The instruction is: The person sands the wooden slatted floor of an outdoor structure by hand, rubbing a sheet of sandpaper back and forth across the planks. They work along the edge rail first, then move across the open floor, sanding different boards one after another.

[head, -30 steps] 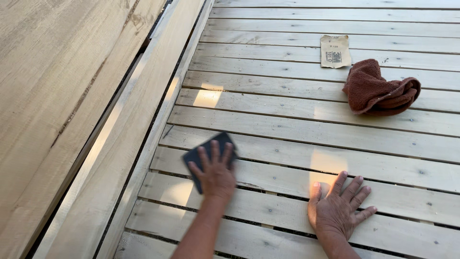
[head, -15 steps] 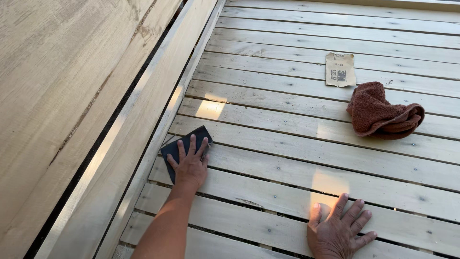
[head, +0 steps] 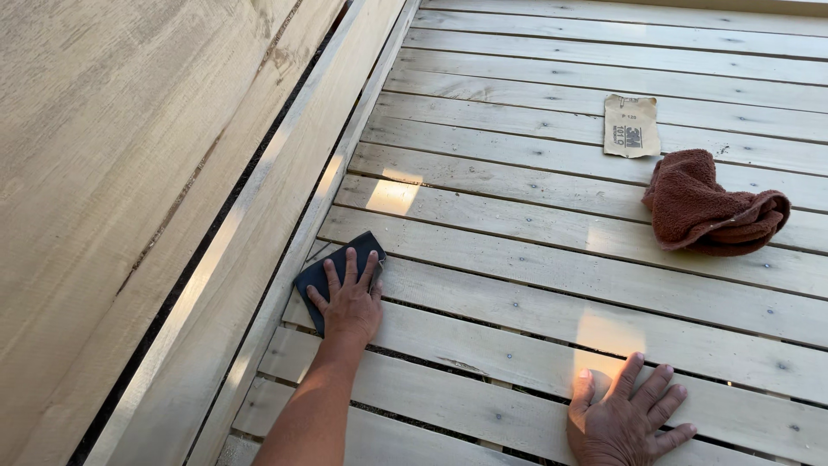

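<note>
1. Your left hand (head: 349,302) has its grip spread flat, fingers splayed, pressing down on the dark sanding pad (head: 332,269) rather than closing round it; the pad lies under the palm and fingertips, on the slat just beside the side rail (head: 259,259).
2. Over the last second that hand and pad have slid leftward across the slats, from nearer the middle of the deck to hard against the rail (so the stroke has reached the edge of the board).
3. Your right hand (head: 628,412) lies open and empty, palm down on a nearer slat, well to the right of the left hand; it has stayed put as a brace.
4. Far beyond the right hand, a crumpled brown cloth (head: 711,205) rests on the slatted deck (head: 535,224), with a tan sheet of sandpaper (head: 630,126) just behind it, both well apart from the pad.
5. Left of the pad, the rail and the wooden wall (head: 112,155) block any further travel that way.
</note>
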